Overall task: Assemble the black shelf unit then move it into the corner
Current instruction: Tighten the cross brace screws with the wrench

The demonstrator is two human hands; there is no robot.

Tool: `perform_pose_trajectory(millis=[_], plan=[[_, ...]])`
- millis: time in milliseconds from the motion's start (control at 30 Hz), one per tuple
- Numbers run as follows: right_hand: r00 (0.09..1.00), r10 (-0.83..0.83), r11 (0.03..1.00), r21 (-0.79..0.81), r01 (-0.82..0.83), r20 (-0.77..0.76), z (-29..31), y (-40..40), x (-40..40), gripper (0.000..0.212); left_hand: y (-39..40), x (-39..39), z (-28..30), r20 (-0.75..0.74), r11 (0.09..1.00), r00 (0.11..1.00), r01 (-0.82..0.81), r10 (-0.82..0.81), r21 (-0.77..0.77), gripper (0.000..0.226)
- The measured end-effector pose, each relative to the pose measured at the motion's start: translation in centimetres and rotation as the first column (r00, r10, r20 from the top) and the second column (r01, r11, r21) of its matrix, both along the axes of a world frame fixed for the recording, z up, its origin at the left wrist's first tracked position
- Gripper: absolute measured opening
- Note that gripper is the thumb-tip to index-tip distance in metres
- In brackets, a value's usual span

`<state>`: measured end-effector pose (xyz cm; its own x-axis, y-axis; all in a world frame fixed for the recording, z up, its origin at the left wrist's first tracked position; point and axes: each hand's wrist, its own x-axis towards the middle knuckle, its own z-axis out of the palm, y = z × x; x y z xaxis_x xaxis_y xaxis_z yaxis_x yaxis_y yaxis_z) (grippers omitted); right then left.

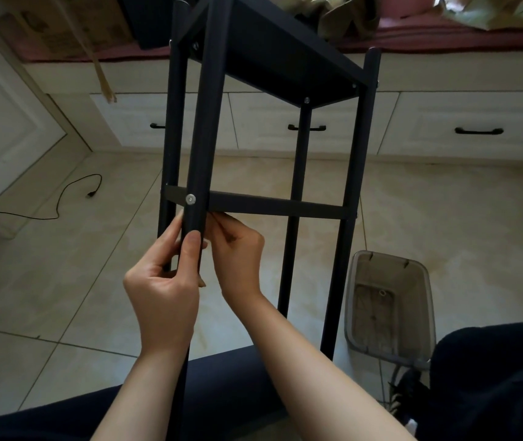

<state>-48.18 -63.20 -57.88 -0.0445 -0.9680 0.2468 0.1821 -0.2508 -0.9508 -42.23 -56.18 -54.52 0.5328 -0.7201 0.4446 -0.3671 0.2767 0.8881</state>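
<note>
Black shelf unit (272,55) held in front of me, over the tiled floor (79,265), both hands at its lower rail.

My left hand (161,291) grips the near-left post (203,138), thumb laid along it just below the silver bolt (191,198). My right hand (237,256) has its fingers curled under the crossbar (269,206); what it pinches, I cannot tell. A clear plastic bin (390,307) stands to the right.

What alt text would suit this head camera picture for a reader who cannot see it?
A person's left hand grips the near post of a black shelf unit while the right hand reaches behind it, under a crossbar. A clear plastic bin sits on the tiled floor.
</note>
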Motion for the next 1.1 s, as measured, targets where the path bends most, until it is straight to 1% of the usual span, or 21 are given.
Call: perform_pose_trajectory(millis=[133,200,267,333,400,533,567,633,700,800,867,900,967,1100], plan=[[0.997,0.054,0.998,0.033,-0.052,-0.063,-0.7,0.7,-1.0,0.016,-0.2,0.0,0.1,-0.012,1.000,1.000,-0.010,0.010,0.015,0.037],[0.992,0.045,0.998,0.055,-0.039,-0.121,-1.5,1.0,-3.1,0.014,-0.2,-0.1,0.1,-0.032,1.000,0.999,-0.012,0.012,0.026,0.036],[0.973,-0.002,1.000,0.008,0.004,-0.231,-2.0,1.1,-6.0,0.014,-0.1,-0.4,0.2,-0.051,1.000,0.999,-0.006,0.008,0.030,0.033],[0.945,-0.065,0.996,-0.075,0.044,-0.320,-2.2,1.0,-8.9,0.013,-0.1,-0.5,0.4,-0.053,1.000,0.999,-0.006,0.007,0.029,0.034],[0.925,-0.138,0.988,-0.108,0.107,-0.355,-2.1,0.8,-11.3,0.012,-0.1,-0.5,0.6,-0.055,1.000,0.999,-0.003,0.004,0.030,0.034],[0.896,-0.297,0.950,-0.010,0.311,-0.330,-1.3,-1.4,-14.8,0.009,-0.2,-0.3,0.5,-0.049,1.000,0.999,-0.008,0.009,0.018,0.039],[0.884,-0.332,0.931,0.035,0.362,-0.330,-1.0,-2.3,-15.6,0.008,-0.2,-0.4,0.5,-0.043,1.000,0.999,-0.008,0.009,0.014,0.039],[0.875,-0.347,0.891,0.171,0.420,-0.339,-0.4,-4.7,-16.8,0.006,-0.3,-0.2,0.2,-0.028,1.000,1.000,-0.007,0.007,0.017,0.038],[0.892,-0.280,0.886,0.262,0.383,-0.356,0.3,-7.0,-18.0,0.007,-0.3,-0.2,0.1,-0.024,1.000,1.000,-0.007,0.008,0.019,0.038],[0.946,-0.074,0.921,0.341,0.186,-0.315,2.2,-9.7,-19.1,0.014,-0.4,-0.3,0.0,-0.013,1.000,1.000,-0.002,0.003,0.018,0.042],[0.949,0.041,0.917,0.389,0.088,-0.312,2.9,-11.1,-19.6,0.012,-0.9,-0.4,0.0,0.003,1.000,1.000,0.002,-0.002,0.024,0.043],[0.955,0.074,0.907,0.418,0.054,-0.286,3.0,-11.5,-19.7,0.012,-1.3,-0.3,0.0,0.008,1.000,1.000,-0.001,0.000,0.031,0.041],[0.974,0.071,0.889,0.456,0.035,-0.214,2.9,-11.9,-19.6,0.013,-2.5,0.1,0.2,0.007,0.998,1.000,-0.012,0.011,0.058,0.037],[0.984,0.014,0.892,0.448,0.069,-0.179,2.8,-11.8,-19.3,0.014,-4.6,1.5,0.4,0.054,0.994,0.998,-0.032,0.026,0.102,0.034]])
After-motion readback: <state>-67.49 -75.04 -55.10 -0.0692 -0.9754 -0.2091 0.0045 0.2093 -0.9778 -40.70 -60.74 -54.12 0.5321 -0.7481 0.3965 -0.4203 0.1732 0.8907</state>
